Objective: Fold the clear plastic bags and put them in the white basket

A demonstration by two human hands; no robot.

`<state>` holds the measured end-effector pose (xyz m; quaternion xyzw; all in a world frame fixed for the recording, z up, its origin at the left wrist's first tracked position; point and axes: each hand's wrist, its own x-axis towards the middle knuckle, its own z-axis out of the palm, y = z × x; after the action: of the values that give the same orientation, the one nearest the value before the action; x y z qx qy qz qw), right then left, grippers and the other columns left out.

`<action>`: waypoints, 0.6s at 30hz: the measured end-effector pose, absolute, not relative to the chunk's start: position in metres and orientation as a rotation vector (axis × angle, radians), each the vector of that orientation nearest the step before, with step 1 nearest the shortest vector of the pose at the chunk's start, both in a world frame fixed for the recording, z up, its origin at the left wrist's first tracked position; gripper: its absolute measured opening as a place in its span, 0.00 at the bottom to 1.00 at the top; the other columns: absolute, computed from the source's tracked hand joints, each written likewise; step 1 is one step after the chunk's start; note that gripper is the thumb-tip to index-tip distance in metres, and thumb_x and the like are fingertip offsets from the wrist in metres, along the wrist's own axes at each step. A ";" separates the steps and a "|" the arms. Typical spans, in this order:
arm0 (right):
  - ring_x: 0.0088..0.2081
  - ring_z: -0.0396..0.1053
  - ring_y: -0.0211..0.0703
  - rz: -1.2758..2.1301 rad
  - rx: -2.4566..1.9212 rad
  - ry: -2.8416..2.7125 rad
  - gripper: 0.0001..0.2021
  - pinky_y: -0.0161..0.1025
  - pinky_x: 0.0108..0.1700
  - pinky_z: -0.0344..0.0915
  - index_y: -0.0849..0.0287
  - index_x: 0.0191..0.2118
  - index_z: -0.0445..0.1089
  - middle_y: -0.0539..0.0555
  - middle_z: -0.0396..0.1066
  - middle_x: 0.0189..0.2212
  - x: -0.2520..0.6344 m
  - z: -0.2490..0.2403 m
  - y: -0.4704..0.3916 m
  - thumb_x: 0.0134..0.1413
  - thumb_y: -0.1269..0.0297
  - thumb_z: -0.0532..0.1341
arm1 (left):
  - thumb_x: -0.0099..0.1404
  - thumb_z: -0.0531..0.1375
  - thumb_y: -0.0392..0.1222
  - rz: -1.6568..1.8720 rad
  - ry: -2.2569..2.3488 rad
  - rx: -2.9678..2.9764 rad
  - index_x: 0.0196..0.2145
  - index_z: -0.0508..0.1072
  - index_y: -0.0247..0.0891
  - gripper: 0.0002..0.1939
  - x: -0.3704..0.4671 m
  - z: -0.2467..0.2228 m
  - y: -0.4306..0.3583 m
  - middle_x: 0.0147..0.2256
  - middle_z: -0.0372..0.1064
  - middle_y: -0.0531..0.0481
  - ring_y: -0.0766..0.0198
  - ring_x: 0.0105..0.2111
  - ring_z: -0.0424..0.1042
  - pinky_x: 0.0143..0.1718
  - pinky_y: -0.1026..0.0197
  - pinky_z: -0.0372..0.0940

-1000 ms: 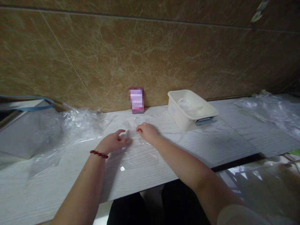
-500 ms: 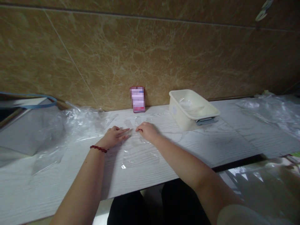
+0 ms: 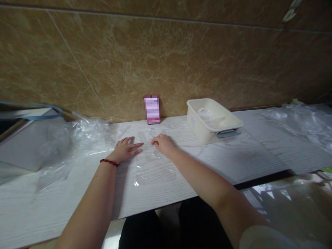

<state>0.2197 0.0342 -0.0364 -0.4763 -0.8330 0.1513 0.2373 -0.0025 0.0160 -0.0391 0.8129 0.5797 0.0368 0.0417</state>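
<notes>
A clear plastic piece [image 3: 155, 173] lies flat on the white wood-grain table [image 3: 145, 204], its edges faint. My left hand [image 3: 127, 149], below a dark red bead bracelet [image 3: 110, 162], rests at its upper left with the fingers spread and nothing held. On the upper right part of the plastic, my right hand [image 3: 162, 143] has its fingers curled into a pinch. What they hold, if anything, is too small to make out. A round clear outline shows around the right fingertips.
A phone [image 3: 153, 110] leans on the brown marbled wall. Right of it stands a cream bin [image 3: 201, 129] with clear plastic inside. Crumpled clear film [image 3: 90, 135] lies at left beside a white box [image 3: 31, 148]. More film [image 3: 306, 119] lies far right.
The fingers of my left hand have spread wider, and the hand has shifted slightly left. My right hand stays pinched at nearly the same spot.
</notes>
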 end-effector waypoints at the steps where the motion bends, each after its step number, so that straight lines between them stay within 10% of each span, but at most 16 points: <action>1: 0.37 0.62 0.35 0.418 -1.316 -2.281 0.11 0.33 0.45 0.53 0.55 0.31 0.71 0.51 0.66 0.30 0.220 -0.036 0.034 0.47 0.74 0.53 | 0.56 0.46 0.61 0.112 1.778 2.486 0.47 0.62 0.61 0.22 -0.003 -0.039 0.016 0.53 0.52 0.52 0.54 0.53 0.50 0.51 0.50 0.45; 18: 0.39 0.60 0.37 0.405 -1.393 -2.315 0.10 0.35 0.46 0.51 0.54 0.32 0.72 0.51 0.64 0.30 0.222 -0.028 0.031 0.48 0.72 0.54 | 0.55 0.45 0.63 -0.034 1.744 2.436 0.50 0.58 0.60 0.25 0.004 -0.032 0.011 0.58 0.44 0.52 0.46 0.57 0.42 0.51 0.42 0.40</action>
<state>0.2221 0.0308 -0.0285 -0.4992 -0.8297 0.1452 0.2033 0.0043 0.0113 -0.0319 0.8108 0.5806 -0.0113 0.0726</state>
